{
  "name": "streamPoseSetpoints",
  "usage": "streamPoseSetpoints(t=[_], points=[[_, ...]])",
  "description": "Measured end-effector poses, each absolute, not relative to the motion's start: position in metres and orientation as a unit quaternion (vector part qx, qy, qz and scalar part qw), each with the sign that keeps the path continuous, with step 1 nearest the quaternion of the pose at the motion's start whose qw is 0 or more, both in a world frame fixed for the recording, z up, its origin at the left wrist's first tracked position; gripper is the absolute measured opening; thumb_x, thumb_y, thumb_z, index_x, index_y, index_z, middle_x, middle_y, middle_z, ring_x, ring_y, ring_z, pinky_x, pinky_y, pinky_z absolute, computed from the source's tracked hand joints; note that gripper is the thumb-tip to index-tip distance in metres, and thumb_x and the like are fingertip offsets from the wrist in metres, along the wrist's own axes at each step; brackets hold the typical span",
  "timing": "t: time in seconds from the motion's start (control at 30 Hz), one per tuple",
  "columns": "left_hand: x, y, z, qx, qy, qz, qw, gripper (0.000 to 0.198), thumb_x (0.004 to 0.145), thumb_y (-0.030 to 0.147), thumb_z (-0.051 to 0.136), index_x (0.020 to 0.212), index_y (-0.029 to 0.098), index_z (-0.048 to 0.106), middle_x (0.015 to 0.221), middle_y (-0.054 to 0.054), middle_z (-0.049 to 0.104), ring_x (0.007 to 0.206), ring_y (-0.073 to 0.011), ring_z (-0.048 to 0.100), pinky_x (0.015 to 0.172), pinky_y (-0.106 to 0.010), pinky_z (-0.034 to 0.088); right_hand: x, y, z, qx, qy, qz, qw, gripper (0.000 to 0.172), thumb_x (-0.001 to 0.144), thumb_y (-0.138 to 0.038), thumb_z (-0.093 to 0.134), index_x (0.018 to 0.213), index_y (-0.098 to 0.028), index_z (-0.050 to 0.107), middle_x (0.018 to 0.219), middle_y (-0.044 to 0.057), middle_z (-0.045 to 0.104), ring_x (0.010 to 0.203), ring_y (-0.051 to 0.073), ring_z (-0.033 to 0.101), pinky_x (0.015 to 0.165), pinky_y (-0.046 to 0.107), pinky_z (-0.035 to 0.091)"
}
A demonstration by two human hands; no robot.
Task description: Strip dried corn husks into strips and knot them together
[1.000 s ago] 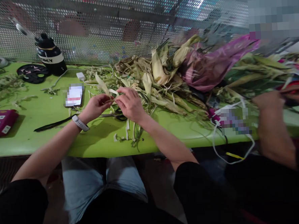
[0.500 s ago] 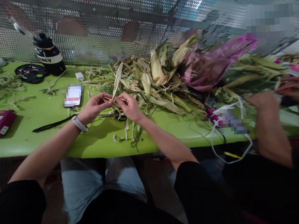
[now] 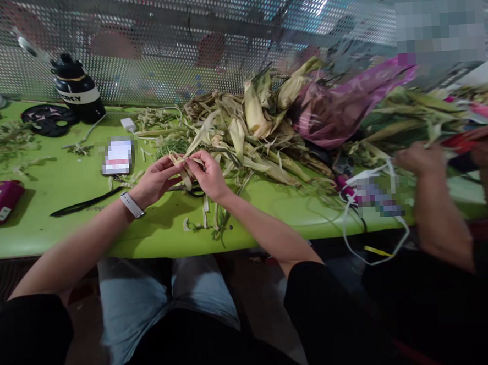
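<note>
Corn husk strips, pale yellow-green and thin, held left of the frame's centre: one tapering length slants toward the upper right, another part curves into a loop, and a flat end hangs downward.

Over the table before you: husk strip, between your left hand and right hand. Behind your hands, on the table: husk heap. Against its right part: plastic bag. Left of your left hand: phone; behind that, charger plug; farther left, bottle. Far left, nearer you: socket block. To your right: co-worker's hand. Behind the table: mesh screen.
</note>
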State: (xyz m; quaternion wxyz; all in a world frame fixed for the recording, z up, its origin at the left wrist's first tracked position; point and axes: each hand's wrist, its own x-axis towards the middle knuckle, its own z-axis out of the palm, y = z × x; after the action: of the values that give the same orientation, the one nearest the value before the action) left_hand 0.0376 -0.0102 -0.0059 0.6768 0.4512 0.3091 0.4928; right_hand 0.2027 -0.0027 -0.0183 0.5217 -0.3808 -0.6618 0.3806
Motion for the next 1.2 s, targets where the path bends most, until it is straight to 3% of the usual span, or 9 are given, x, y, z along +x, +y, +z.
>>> streamPoseSetpoints(t=[0.27,0.37,0.47,0.57,0.7,0.8,0.93,1.07,1.2], points=[[0.041,-0.012,-0.006,0.486,0.339,0.521,0.615,0.029,0.072,0.037,0.081,0.091,0.017,0.072,0.086,-0.003,0.071,0.073,-0.0113,0.064,0.072,-0.026,0.054,0.202,0.002,-0.024,-0.383,-0.651,0.410,0.511,0.041,0.085,-0.063,0.058,0.090,-0.022,0.051,0.073,-0.002,0.054,0.057,0.010,0.051,0.050,0.024,0.049],[0.038,-0.008,-0.008,0.496,0.370,0.560,0.551,0.025,0.073,0.036,0.081,0.087,0.018,0.072,0.076,-0.002,0.068,0.062,-0.0089,0.059,0.061,-0.022,0.050,0.201,0.010,-0.033,-0.401,-0.645,0.433,0.485,0.048,0.083,-0.064,0.060,0.106,-0.023,0.049,0.072,-0.003,0.054,0.054,0.011,0.051,0.049,0.025,0.047],[0.034,-0.003,-0.008,0.497,0.385,0.588,0.509,0.023,0.075,0.036,0.080,0.087,0.018,0.071,0.072,0.000,0.065,0.060,-0.0084,0.057,0.056,-0.021,0.048,0.202,0.015,-0.042,-0.415,-0.663,0.429,0.453,0.069,0.082,-0.063,0.063,0.132,-0.021,0.039,0.064,-0.005,0.052,0.052,0.013,0.052,0.051,0.029,0.048],[0.031,0.001,-0.008,0.512,0.391,0.593,0.483,0.022,0.077,0.036,0.078,0.088,0.019,0.070,0.071,0.000,0.063,0.060,-0.0090,0.058,0.054,-0.021,0.049,0.204,0.013,-0.044,-0.411,-0.711,0.344,0.455,0.087,0.087,-0.062,0.056,0.151,-0.019,0.017,0.067,-0.002,0.058,0.055,0.017,0.056,0.057,0.034,0.052],[0.030,0.005,-0.011,0.526,0.423,0.593,0.439,0.016,0.079,0.030,0.074,0.085,0.017,0.067,0.067,0.000,0.061,0.057,-0.0078,0.054,0.047,-0.019,0.041,0.206,0.001,-0.035,-0.429,-0.769,0.182,0.436,0.080,0.095,-0.058,0.044,0.157,-0.023,0.008,0.084,0.005,0.066,0.062,0.018,0.058,0.062,0.034,0.052],[0.029,0.009,-0.013,0.529,0.431,0.594,0.426,0.011,0.079,0.024,0.071,0.085,0.016,0.066,0.067,0.001,0.059,0.056,-0.0069,0.051,0.049,-0.019,0.039,0.206,-0.005,-0.028,-0.445,-0.799,0.091,0.394,0.064,0.096,-0.052,0.047,0.152,-0.025,0.030,0.093,0.007,0.069,0.069,0.018,0.060,0.067,0.032,0.051],[0.029,0.010,-0.016,0.563,0.425,0.587,0.398,0.013,0.079,0.021,0.068,0.090,0.015,0.067,0.076,-0.001,0.064,0.067,-0.0095,0.055,0.064,-0.023,0.045,0.203,-0.007,-0.026,-0.438,-0.842,-0.007,0.313,0.034,0.099,-0.037,0.047,0.119,-0.017,0.065,0.097,0.010,0.068,0.079,0.019,0.062,0.072,0.032,0.048],[0.026,0.009,-0.016,0.647,0.449,0.523,0.327,0.014,0.078,0.025,0.069,0.086,0.013,0.068,0.074,-0.002,0.062,0.068,-0.0117,0.053,0.065,-0.025,0.043,0.206,-0.007,-0.020,-0.403,-0.866,-0.062,0.289,0.030,0.100,-0.030,0.043,0.095,-0.016,0.070,0.092,0.010,0.065,0.085,0.020,0.060,0.079,0.034,0.045],[0.021,0.005,-0.006,0.728,0.398,0.424,0.364,0.018,0.082,0.032,0.066,0.083,0.014,0.067,0.074,-0.001,0.060,0.067,-0.0115,0.051,0.063,-0.025,0.042,0.213,0.001,-0.014,-0.387,-0.838,-0.068,0.379,0.028,0.101,-0.032,0.041,0.091,-0.018,0.064,0.109,0.012,0.063,0.106,0.023,0.057,0.094,0.039,0.042]])
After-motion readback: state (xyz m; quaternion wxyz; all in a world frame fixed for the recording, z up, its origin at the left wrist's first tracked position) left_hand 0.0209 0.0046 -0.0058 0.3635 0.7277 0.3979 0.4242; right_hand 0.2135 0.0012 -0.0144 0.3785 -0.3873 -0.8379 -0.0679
